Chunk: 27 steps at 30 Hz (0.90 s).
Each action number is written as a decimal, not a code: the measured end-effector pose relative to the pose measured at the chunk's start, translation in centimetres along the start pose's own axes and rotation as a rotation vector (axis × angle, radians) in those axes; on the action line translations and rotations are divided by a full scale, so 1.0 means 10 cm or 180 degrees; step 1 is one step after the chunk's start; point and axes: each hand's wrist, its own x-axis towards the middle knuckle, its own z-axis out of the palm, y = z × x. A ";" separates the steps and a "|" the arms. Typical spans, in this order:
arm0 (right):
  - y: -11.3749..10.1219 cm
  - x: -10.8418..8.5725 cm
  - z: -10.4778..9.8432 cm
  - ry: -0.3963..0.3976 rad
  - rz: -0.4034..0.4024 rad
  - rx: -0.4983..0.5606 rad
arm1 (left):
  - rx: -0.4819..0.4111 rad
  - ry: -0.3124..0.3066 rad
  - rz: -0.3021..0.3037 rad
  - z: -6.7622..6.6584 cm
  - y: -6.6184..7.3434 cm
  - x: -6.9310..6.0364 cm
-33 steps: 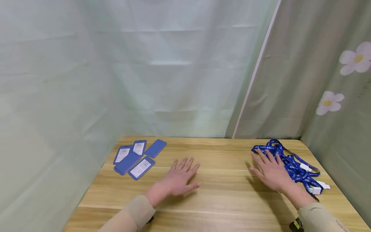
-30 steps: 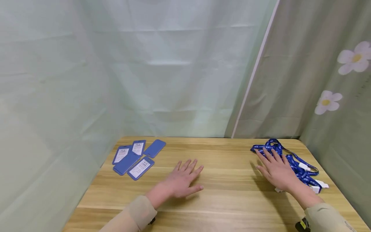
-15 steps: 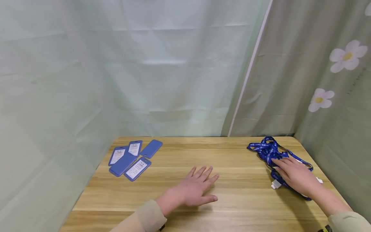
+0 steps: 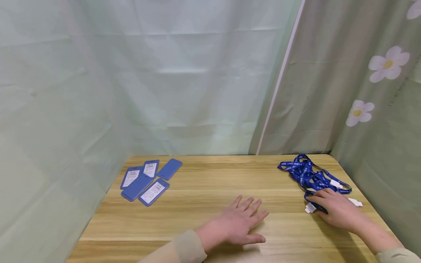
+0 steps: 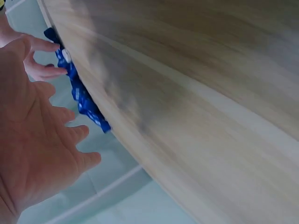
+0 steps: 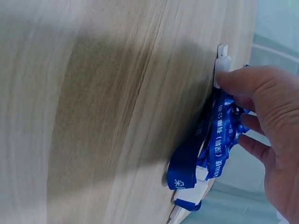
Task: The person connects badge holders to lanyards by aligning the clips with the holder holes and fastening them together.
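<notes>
My right hand [image 4: 338,210] is at the near side of a tangled pile of blue printed lanyards [image 4: 304,173]. Its thumb and curled fingers pinch one lanyard [image 6: 219,126] close to a white plastic clip [image 6: 222,70], the thumb against the clip. In the head view that clip [image 4: 310,208] pokes out left of the fingers. Part of the pile is hidden under the hand. My left hand [image 4: 238,223] hovers palm down over the table, fingers spread, holding nothing. Its palm [image 5: 37,149] shows in the left wrist view.
Several blue card holders [image 4: 154,192] lie at the table's left, some overlapping, some showing white printed cards. More white clips [image 4: 355,202] lie right of my right hand. Pale curtains [image 4: 197,73] hang behind the wooden table [image 4: 223,171] and along its sides.
My right hand has come down from above the lanyards to their near side, its fingers curling in. The left hand has shifted right and nearer, still spread. The head view has turned slightly right.
</notes>
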 end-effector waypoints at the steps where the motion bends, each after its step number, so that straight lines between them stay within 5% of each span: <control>1: -0.01 0.00 0.01 0.0012 -0.0022 0.0001 | 0.0073 0.0005 0.0016 0.00 0.03 0.03; 15: -0.02 0.08 0.01 -0.0408 0.0141 0.0160 | 0.0618 -0.0022 0.0107 0.00 0.46 0.44; 27: -0.03 0.13 -0.03 -0.0626 0.0266 0.0180 | 0.0703 -0.0157 0.0132 -0.01 0.60 0.53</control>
